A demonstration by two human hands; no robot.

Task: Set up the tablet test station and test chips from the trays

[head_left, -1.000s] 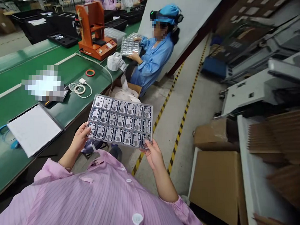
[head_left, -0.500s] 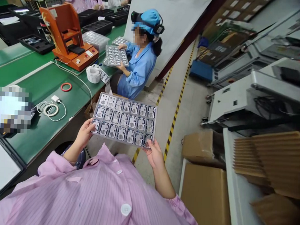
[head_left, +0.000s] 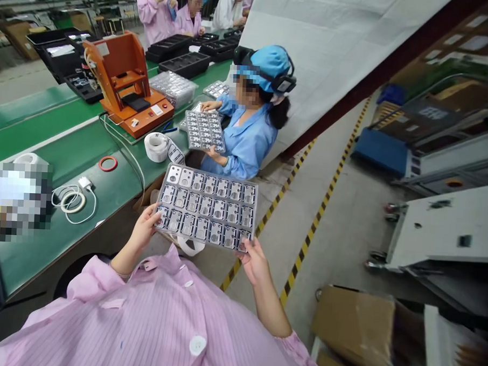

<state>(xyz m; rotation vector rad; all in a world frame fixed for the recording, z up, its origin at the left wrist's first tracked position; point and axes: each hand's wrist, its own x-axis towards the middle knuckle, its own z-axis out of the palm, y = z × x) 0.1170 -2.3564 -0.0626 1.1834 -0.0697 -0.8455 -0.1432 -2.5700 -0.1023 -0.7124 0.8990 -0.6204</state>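
A clear tray is held up in front of the wearer's pink striped shirt, beyond the table's edge and above the floor. The left hand grasps its lower left corner, thumb on top; the right hand pinches the lower right corner the same way. Both hands are closed only as far as the tray's thin edge.

The tray tilts slightly down to the right and carries three rows of seven silvery, dark-edged plates, the two at the upper left looking paler.

To the left runs the green table, with a white cable, a red ring, a label roll and an orange machine. Beside it a co-worker in blue holds a similar tray. On the right, yellow-and-black stripes cross the grey floor near a cardboard box.
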